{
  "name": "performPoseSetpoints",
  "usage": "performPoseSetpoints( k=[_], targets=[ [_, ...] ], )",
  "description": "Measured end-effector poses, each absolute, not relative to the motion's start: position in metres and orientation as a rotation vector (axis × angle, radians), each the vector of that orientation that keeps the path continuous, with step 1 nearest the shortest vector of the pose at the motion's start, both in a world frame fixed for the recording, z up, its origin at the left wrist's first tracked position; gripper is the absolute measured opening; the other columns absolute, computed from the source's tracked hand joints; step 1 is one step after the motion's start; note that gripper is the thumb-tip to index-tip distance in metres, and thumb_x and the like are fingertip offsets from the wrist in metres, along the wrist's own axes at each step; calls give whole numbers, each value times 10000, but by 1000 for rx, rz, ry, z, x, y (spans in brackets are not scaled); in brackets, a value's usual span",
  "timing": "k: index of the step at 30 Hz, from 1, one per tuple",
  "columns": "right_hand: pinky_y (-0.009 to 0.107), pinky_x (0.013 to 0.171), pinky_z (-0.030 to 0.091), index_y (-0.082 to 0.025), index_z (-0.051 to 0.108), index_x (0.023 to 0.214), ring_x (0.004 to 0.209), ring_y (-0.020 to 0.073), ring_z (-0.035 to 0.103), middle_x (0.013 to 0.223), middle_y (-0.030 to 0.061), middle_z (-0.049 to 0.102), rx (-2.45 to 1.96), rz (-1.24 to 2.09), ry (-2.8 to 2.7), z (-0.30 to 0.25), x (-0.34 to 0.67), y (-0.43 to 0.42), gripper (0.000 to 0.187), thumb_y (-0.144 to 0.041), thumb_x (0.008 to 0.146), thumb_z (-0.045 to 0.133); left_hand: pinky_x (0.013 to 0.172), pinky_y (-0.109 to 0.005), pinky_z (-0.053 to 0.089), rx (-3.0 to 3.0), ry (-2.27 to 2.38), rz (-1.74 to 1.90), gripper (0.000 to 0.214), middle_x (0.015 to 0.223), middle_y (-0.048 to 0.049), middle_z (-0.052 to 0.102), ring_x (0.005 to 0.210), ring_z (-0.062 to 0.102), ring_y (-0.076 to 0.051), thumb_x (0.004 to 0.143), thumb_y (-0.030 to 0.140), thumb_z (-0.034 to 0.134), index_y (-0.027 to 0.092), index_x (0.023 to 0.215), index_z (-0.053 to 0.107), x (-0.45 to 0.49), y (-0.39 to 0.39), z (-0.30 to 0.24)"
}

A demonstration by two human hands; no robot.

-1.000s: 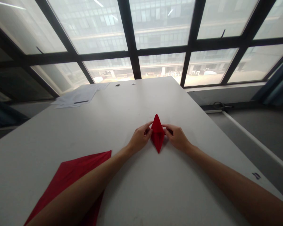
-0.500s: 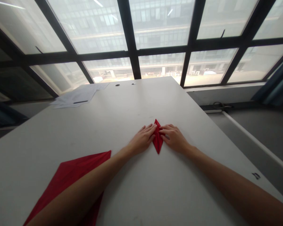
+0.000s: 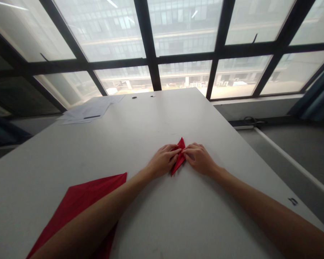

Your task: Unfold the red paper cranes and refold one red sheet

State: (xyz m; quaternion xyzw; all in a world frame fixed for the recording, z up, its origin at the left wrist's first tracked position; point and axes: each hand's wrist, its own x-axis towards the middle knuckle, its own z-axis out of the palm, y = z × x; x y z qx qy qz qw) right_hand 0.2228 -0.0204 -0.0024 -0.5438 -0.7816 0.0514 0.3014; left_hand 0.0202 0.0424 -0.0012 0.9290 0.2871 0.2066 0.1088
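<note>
A small folded red paper shape point(image 3: 178, 162) lies on the white table point(image 3: 162, 118), narrow and pointed at both ends, tilted slightly to the left at its near tip. My left hand point(image 3: 163, 160) rests on its left side with fingers curled and fingertips pinching the paper. On the paper's right side, my right hand point(image 3: 198, 158) has its fingers curled and its fingertips on the fold. Most of the paper's middle is hidden between the two hands.
A larger flat red sheet point(image 3: 78, 205) lies at the near left under my left forearm. A pile of white papers point(image 3: 89, 109) sits at the far left corner. Large dark-framed windows stand beyond the table; the table's right edge drops to the floor.
The paper first stood raised between my fingertips, then was pressed flat under both hands. Now my fingers have curled in and the paper's near tip has swung left.
</note>
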Motion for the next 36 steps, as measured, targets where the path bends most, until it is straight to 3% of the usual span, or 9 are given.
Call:
performPoseSetpoints(
  k=[3,6,13,19,24,29,32,36],
  targets=[
    [376,1039,367,-229,669,1220,1195,211,550,1249,66,681,-1487,85,-2074,-2,222,-21,307,-248,994,461,1183,-409,314,2658,802,595,364,1364,-11,611,1299,519,-198,1028,337,393,278,1285,643,21,42,3],
    [459,1138,260,-230,558,1367,1383,234,403,1445,66,549,-1590,81,-2155,-4,222,-21,393,-307,1019,392,1210,-450,255,2645,758,539,367,1387,9,599,1351,482,-202,1025,375,404,301,1319,611,21,41,6],
    [596,1185,68,-147,396,1488,1493,275,205,1573,111,360,-1849,80,-2156,-7,220,-22,541,-418,1033,288,1174,-378,342,2683,773,570,343,1362,-46,615,1351,484,-205,955,381,557,253,1264,632,20,41,-1],
    [628,1172,100,-132,365,1507,1498,295,185,1593,136,305,-1983,99,-2050,-12,220,-20,573,-433,1030,262,1204,-409,283,2724,781,504,334,1449,-46,541,1407,421,-209,966,376,535,253,1272,592,20,40,-1],
    [569,1189,155,-113,338,1517,1497,261,203,1595,141,296,-1960,96,-1941,-14,222,-18,558,-365,1023,277,1202,-421,278,2735,781,452,418,1483,-44,503,1422,399,-215,983,368,503,266,1388,513,20,40,0],
    [489,1214,132,-134,328,1526,1504,203,182,1600,101,296,-1686,104,-2165,-7,222,-21,536,-302,1020,270,1208,-429,256,2777,713,430,464,1540,-10,419,1454,337,-219,1021,414,422,310,1473,431,21,41,-1],
    [527,1205,129,-144,327,1527,1495,225,217,1589,108,319,-1692,171,-2257,-7,221,-22,542,-349,1028,276,1214,-422,240,2796,704,407,479,1564,0,375,1463,318,-205,1037,398,380,314,1509,371,21,41,-1],
    [591,1192,77,-129,326,1524,1492,268,217,1592,119,309,-1802,135,-2203,-10,219,-22,562,-382,1022,307,1227,-417,205,2797,777,451,442,1520,-18,450,1447,351,-178,1053,339,312,260,1466,449,21,41,-1]
  ],
)
